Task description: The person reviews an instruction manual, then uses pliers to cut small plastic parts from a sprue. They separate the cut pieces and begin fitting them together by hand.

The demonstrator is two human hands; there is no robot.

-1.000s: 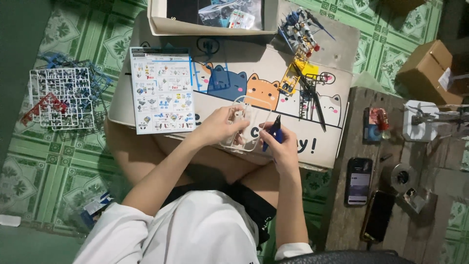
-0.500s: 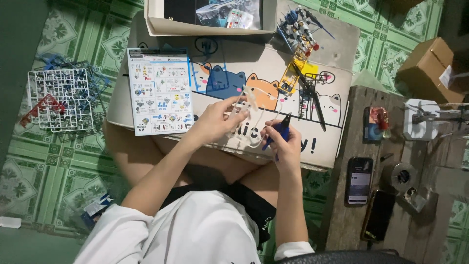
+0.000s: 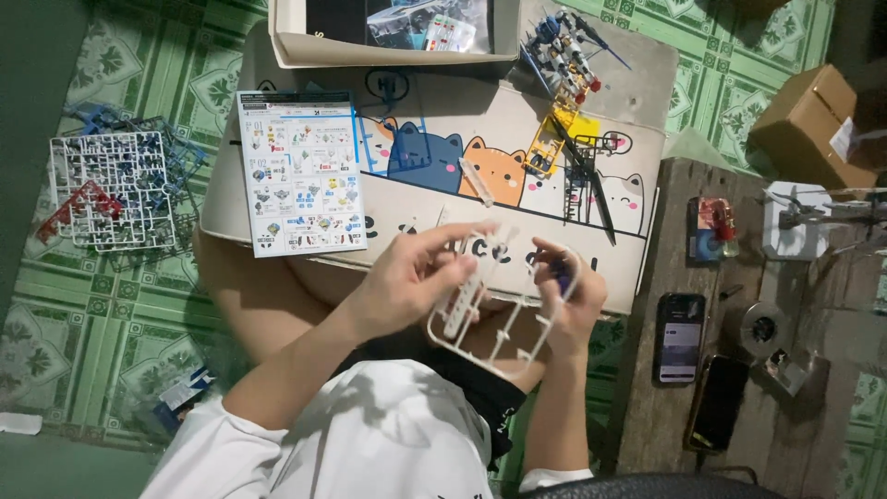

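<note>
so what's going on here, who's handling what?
A seated person holds a white plastic parts frame in both hands over their lap. The left hand grips its upper left edge; the right hand holds the right side along with a small dark blue tool. An instruction sheet lies on the cat-print lap desk, a partly built model figure sits at its far edge, and more parts frames lie on the green floor to the left.
</note>
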